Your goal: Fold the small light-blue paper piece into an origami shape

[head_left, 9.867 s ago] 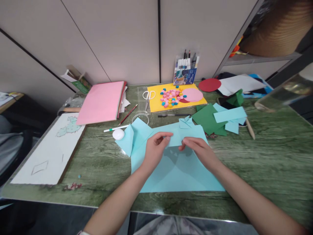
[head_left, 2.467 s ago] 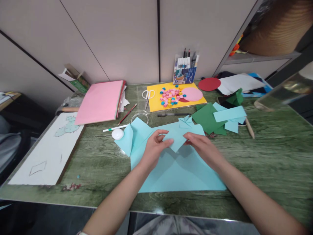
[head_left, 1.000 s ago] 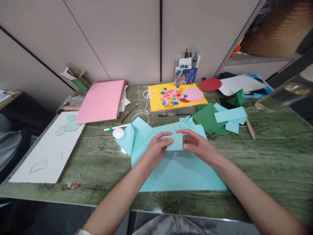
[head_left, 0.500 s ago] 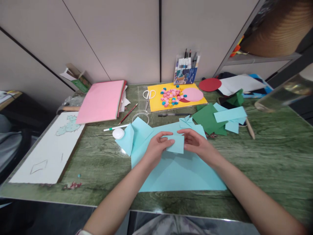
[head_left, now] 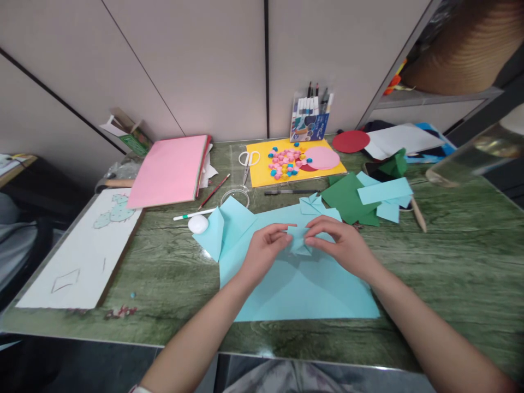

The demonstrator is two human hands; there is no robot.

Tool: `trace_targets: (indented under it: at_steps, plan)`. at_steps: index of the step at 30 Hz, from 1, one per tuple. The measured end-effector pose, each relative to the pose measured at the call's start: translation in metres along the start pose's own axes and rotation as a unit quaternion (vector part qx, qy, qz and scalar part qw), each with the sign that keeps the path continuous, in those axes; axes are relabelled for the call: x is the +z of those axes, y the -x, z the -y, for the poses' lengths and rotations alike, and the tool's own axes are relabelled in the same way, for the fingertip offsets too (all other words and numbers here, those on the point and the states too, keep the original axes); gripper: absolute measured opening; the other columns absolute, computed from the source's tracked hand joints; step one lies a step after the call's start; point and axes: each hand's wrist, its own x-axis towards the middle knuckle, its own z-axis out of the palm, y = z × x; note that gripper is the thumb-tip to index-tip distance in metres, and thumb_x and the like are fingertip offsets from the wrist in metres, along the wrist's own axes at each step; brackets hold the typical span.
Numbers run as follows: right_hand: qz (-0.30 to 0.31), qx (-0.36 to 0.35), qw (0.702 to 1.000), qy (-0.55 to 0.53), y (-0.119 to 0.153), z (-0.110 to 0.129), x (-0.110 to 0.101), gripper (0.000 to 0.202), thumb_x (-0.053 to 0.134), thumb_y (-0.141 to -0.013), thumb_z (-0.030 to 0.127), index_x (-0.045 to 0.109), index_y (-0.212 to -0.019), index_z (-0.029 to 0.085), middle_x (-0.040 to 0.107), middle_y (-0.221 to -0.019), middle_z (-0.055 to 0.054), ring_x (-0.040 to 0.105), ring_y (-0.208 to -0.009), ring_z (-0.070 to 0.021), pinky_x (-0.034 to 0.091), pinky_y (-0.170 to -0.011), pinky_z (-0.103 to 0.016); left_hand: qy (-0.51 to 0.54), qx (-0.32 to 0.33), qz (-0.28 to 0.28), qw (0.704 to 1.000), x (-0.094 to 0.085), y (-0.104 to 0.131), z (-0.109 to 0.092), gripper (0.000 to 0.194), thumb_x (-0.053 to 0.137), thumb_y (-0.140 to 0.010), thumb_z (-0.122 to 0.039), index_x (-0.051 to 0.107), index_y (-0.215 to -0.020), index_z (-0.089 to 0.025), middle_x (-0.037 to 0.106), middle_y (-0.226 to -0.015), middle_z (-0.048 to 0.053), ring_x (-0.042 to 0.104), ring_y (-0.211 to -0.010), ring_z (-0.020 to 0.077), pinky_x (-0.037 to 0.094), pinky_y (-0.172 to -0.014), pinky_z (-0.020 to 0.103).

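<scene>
A small light-blue paper piece [head_left: 298,240] is held up between my two hands, over a large light-blue sheet [head_left: 303,292] on the table. My left hand [head_left: 268,245] pinches its left edge between thumb and fingers. On the other side, my right hand [head_left: 338,240] grips it with thumb and fingertips. The piece looks creased, its lower part pointing outward. Just behind the hands lies a folded light-blue paper shape [head_left: 312,204] on the sheet's far edge. Another folded blue paper [head_left: 235,218] rests at the sheet's left corner, beside a white egg-shaped object [head_left: 198,224].
Scissors [head_left: 248,164] and a yellow sheet [head_left: 260,173] with small coloured pieces lie farther back. Green paper [head_left: 347,199] and blue strips [head_left: 385,191] are at the right. Pink paper [head_left: 172,169] and a white board with a cactus drawing [head_left: 73,256] occupy the left. A clear bottle [head_left: 470,158] stands far right.
The flat square between my hands now looks creased and narrower. My right thumb and fingers have come onto its front and right side.
</scene>
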Motion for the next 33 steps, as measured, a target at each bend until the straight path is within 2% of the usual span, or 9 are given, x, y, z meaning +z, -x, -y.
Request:
trace_targets:
  at_steps: [3, 6, 9, 15, 25, 33]
  plan:
    - [-0.025, 0.029, 0.999, -0.021, -0.001, -0.002, 0.006, 0.016, 0.062, -0.076, 0.036, 0.062, -0.071, 0.020, 0.062, -0.074, -0.002, 0.058, -0.073, -0.0174, 0.045, -0.068, -0.029, 0.003, -0.004, 0.013, 1.000, 0.000, 0.001, -0.001, 0.027, 0.065, -0.072, -0.025, 0.067, -0.097, -0.016, 0.051, -0.059, -0.003, 0.040, -0.057, 0.0088, 0.030, -0.056, 0.022]
    - [-0.041, 0.050, 0.998, -0.026, 0.000, -0.002, 0.009, 0.018, 0.062, -0.076, 0.037, 0.060, -0.072, 0.020, 0.061, -0.071, -0.001, 0.056, -0.069, -0.0165, 0.044, -0.064, -0.028, 0.010, -0.016, 0.019, 1.000, 0.002, 0.002, -0.002, 0.026, 0.064, -0.072, -0.024, 0.068, -0.097, -0.016, 0.052, -0.060, -0.002, 0.042, -0.059, 0.0093, 0.034, -0.059, 0.022]
    - [-0.057, 0.046, 0.997, -0.027, 0.001, 0.001, 0.010, 0.016, 0.063, -0.076, 0.035, 0.059, -0.072, 0.020, 0.061, -0.073, -0.001, 0.056, -0.071, -0.0164, 0.043, -0.066, -0.028, 0.017, -0.022, 0.014, 1.000, 0.004, 0.005, -0.002, 0.026, 0.064, -0.073, -0.029, 0.068, -0.095, -0.016, 0.058, -0.071, 0.002, 0.047, -0.064, 0.0107, 0.038, -0.064, 0.024]
    - [-0.072, 0.031, 0.997, -0.009, 0.004, 0.001, 0.012, 0.013, 0.064, -0.076, 0.032, 0.058, -0.073, 0.021, 0.060, -0.073, 0.000, 0.055, -0.071, -0.0161, 0.042, -0.067, -0.029, -0.052, -0.015, 0.003, 0.999, 0.009, 0.007, -0.003, 0.035, 0.071, -0.067, -0.032, 0.065, -0.097, -0.016, 0.043, -0.052, -0.005, 0.038, -0.052, 0.0078, 0.029, -0.051, 0.020]
    - [-0.086, 0.031, 0.995, -0.048, 0.005, 0.001, 0.015, 0.013, 0.067, -0.073, 0.031, 0.058, -0.073, 0.021, 0.059, -0.072, 0.001, 0.054, -0.070, -0.0146, 0.042, -0.067, -0.027, -0.056, -0.034, -0.019, 0.998, 0.012, 0.008, -0.002, 0.032, 0.070, -0.066, -0.032, 0.066, -0.091, -0.013, 0.049, -0.052, -0.005, 0.038, -0.050, 0.0072, 0.028, -0.050, 0.021]
    - [-0.090, 0.034, 0.993, -0.064, 0.006, 0.002, 0.016, 0.012, 0.067, -0.073, 0.030, 0.059, -0.073, 0.021, 0.059, -0.072, 0.000, 0.054, -0.071, -0.0149, 0.043, -0.067, -0.028, -0.048, -0.042, -0.020, 0.998, 0.014, 0.010, -0.005, 0.030, 0.071, -0.065, -0.030, 0.067, -0.090, -0.014, 0.046, -0.051, -0.005, 0.037, -0.050, 0.0073, 0.028, -0.051, 0.021]
